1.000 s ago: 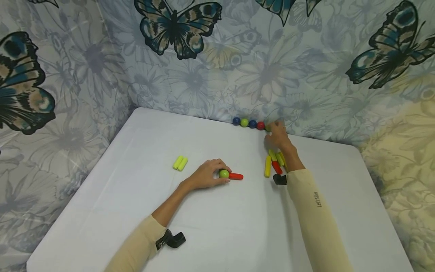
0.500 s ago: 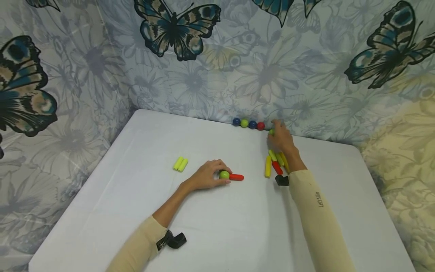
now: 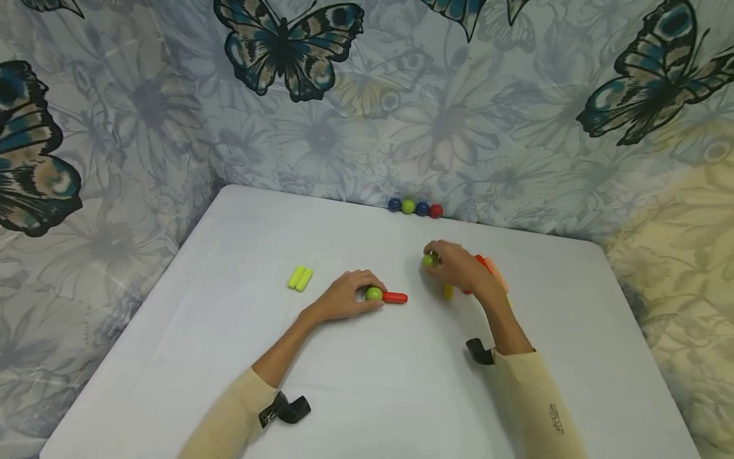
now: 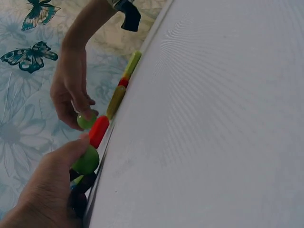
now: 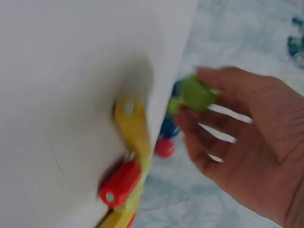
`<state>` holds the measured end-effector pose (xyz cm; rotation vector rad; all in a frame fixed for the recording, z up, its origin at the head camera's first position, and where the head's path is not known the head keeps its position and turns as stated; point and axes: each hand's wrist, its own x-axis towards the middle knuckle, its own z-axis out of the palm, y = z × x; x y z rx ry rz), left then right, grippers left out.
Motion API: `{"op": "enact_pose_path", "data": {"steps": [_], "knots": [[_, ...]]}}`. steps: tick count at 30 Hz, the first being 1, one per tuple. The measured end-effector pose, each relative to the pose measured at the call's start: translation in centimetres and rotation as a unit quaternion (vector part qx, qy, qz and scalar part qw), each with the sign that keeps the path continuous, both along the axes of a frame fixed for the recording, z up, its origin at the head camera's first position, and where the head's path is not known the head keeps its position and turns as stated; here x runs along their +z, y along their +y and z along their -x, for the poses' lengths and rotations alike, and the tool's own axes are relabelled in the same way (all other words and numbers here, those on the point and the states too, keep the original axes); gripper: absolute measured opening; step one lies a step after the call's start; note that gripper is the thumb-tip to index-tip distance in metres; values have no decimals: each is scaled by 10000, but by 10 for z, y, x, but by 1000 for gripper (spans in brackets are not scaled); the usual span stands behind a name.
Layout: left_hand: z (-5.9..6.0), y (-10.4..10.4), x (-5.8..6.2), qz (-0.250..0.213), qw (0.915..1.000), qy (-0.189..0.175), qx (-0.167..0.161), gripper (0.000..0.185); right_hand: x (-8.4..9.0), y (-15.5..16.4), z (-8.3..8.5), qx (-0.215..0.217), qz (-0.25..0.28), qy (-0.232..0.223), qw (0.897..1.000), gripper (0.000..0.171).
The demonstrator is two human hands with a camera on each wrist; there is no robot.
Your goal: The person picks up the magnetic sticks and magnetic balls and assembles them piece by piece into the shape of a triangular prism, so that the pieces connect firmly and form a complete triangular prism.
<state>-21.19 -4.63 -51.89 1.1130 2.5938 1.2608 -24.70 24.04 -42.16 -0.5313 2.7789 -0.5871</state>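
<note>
In the head view, my left hand (image 3: pixel 344 296) curls its fingers and thumb round a green ball (image 3: pixel 374 294) on the white table. A short red stick (image 3: pixel 395 298) points right from that ball, end against it. My right hand (image 3: pixel 459 266) pinches a second green ball (image 3: pixel 428 260) between thumb and fingertips, up and to the right of the red stick. The right wrist view shows this green ball (image 5: pixel 198 92) at the fingertips. Below the right hand lie a yellow stick (image 5: pixel 132 126) and a red stick (image 5: pixel 122 184) with metallic ends, partly hidden by the hand in the head view.
Along the table's (image 3: pixel 355 389) back edge stands a row with a blue ball (image 3: pixel 394 204), a green ball (image 3: pixel 408 206), another blue ball (image 3: pixel 422 209) and a red ball (image 3: pixel 436 211). Two yellow-green sticks (image 3: pixel 300 278) lie left of my left hand. An orange stick (image 3: pixel 496 274) shows beyond my right wrist.
My right hand has taken the green ball from the right end of the back row and brought it nearer and leftward, over the stick pile. The left hand keeps its hold.
</note>
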Motion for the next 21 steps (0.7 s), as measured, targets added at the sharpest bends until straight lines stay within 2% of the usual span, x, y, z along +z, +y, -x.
{"op": "enact_pose_path", "data": {"steps": [3, 7, 16, 21], "knots": [[1, -1, 1, -27, 10000, -13, -21, 24, 2, -11, -24, 512, -191, -345, 9979, 32], [1, -3, 2, 4, 10000, -10, -12, 24, 2, -21, -41, 702, -350, -787, 9938, 29], [-1, -2, 4, 140, 9998, 5, -125, 25, -2, -28, -51, 824, -281, -1135, 9897, 35], [-3, -2, 5, 244, 9995, -6, -181, 29, 2, -24, -55, 796, -353, -1393, 9864, 47]]}}
